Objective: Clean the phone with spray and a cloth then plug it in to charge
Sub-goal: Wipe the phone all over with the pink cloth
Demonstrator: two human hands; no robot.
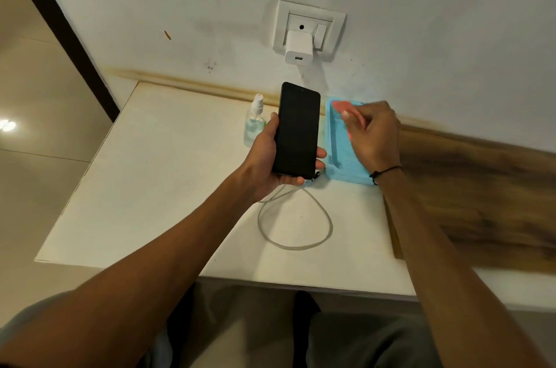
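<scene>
The left hand grips the phone upright above the table, screen dark. At 3 o'clock of it, the right hand pinches a pink cloth over the blue tray. The spray stands at 9 o'clock, the cable lies at 6 o'clock, and the charger sits in the wall socket at 12 o'clock.

Dim, warm indoor light. A glare spot shines on the floor at nine o'clock. The right hand is motion-blurred, the wood panel at three o'clock smeared. Wide-angle bending skews the edges.
</scene>
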